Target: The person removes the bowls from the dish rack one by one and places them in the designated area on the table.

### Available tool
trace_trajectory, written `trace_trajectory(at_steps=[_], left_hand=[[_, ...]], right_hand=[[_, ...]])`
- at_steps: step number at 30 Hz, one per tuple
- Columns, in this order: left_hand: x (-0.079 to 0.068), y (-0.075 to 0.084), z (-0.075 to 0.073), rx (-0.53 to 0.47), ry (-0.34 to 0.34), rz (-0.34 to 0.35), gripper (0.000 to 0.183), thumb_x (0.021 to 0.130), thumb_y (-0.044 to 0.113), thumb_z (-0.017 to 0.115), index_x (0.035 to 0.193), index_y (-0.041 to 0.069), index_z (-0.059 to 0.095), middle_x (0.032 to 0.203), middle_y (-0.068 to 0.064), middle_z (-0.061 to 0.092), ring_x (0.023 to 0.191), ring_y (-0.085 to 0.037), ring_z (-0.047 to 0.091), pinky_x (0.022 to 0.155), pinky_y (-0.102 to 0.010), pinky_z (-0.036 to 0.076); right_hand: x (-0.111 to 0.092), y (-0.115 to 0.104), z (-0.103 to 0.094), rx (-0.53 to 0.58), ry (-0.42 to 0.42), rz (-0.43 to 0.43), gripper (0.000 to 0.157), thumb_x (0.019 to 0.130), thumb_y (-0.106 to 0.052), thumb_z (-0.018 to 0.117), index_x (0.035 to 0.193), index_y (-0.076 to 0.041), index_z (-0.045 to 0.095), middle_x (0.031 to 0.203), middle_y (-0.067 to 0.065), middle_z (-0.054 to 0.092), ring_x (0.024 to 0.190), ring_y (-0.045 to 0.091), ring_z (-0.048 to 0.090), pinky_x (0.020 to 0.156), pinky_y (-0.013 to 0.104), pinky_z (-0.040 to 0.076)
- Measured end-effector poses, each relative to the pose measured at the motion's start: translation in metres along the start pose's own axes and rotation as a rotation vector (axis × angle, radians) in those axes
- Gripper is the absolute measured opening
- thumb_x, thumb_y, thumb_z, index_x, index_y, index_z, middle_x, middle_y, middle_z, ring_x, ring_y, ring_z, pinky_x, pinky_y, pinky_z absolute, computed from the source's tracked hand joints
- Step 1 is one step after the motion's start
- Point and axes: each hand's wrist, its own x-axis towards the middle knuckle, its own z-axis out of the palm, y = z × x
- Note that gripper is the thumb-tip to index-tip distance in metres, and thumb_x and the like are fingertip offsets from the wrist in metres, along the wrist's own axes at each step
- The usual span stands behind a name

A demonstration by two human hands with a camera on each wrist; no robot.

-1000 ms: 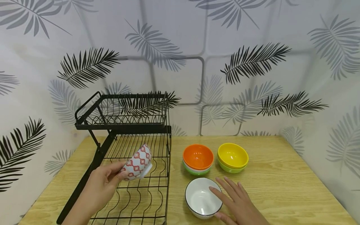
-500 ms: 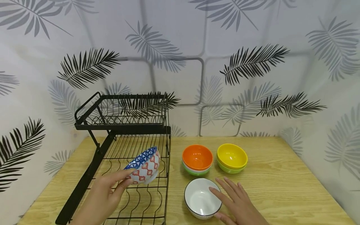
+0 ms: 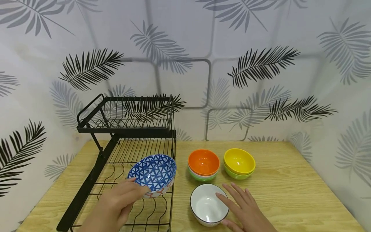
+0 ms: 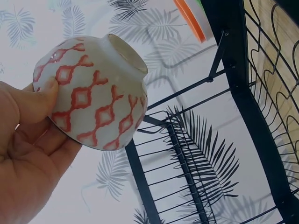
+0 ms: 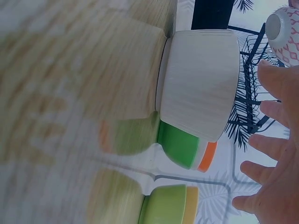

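My left hand (image 3: 117, 203) pinches the near left rim of a bowl (image 3: 153, 172) with a blue triangle pattern inside, holding it above the lower tier of the dish rack. Red diamond shapes cover the outside of this patterned bowl (image 4: 88, 95) in the left wrist view, with the thumb on its outer wall. A white bowl (image 3: 207, 203) with a dark rim stands on the table. Beside it my right hand (image 3: 246, 211) has its fingers spread, the index finger over the rim; the right wrist view shows these fingers (image 5: 268, 144) extended, curled round nothing.
A black two-tier dish rack (image 3: 124, 130) occupies the left of the wooden table (image 3: 278, 180). Behind the white bowl stand two stacks: an orange bowl (image 3: 204, 162) on white and green ones, and a yellow bowl (image 3: 239, 161) on a light green one. A leaf-patterned wall is behind.
My left hand has turned the patterned bowl from tilted on its side, outside facing me, to nearly upright with its blue inside showing, moving it slightly right. The right hand stays by the white bowl.
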Motion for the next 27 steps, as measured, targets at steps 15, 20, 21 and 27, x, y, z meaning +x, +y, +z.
trace_trajectory(at_steps=[15, 20, 21, 27], left_hand=[[0.000, 0.003, 0.003, 0.017, -0.051, 0.137, 0.033, 0.078, -0.006, 0.054, 0.104, 0.006, 0.071, 0.095, -0.002, 0.070, 0.088, -0.022, 0.067, 0.113, -0.022, 0.025], [0.002, 0.005, 0.004, 0.017, -0.037, 0.172, 0.037, 0.074, -0.012, 0.057, 0.104, 0.006, 0.070, 0.095, -0.003, 0.068, 0.088, -0.021, 0.066, 0.114, -0.024, 0.024], [0.003, 0.006, 0.004, 0.025, -0.034, 0.172, 0.030, 0.084, -0.008, 0.054, 0.103, 0.006, 0.070, 0.095, -0.003, 0.068, 0.088, -0.020, 0.066, 0.114, -0.024, 0.024], [0.009, 0.011, 0.007, 0.049, -0.004, 0.190, 0.047, 0.105, 0.014, 0.025, 0.100, 0.008, 0.071, 0.094, -0.001, 0.068, 0.086, -0.018, 0.065, 0.113, -0.026, 0.027]], right_hand=[[0.001, 0.002, 0.002, -0.027, 0.027, -0.056, 0.066, 0.084, -0.047, 0.068, 0.141, -0.024, 0.047, 0.151, 0.005, 0.035, 0.133, 0.032, 0.033, 0.113, 0.021, -0.014], [0.001, 0.002, 0.002, -0.030, 0.030, -0.058, 0.066, 0.083, -0.047, 0.069, 0.142, -0.024, 0.047, 0.151, 0.005, 0.035, 0.133, 0.031, 0.032, 0.113, 0.022, -0.014], [0.001, 0.002, 0.002, -0.028, 0.028, -0.055, 0.066, 0.083, -0.047, 0.069, 0.142, -0.024, 0.047, 0.151, 0.005, 0.035, 0.133, 0.031, 0.033, 0.113, 0.021, -0.014], [0.001, 0.000, 0.002, -0.009, 0.000, -0.020, 0.065, 0.083, -0.046, 0.069, 0.141, -0.025, 0.048, 0.152, 0.003, 0.034, 0.134, 0.031, 0.033, 0.111, 0.018, -0.015]])
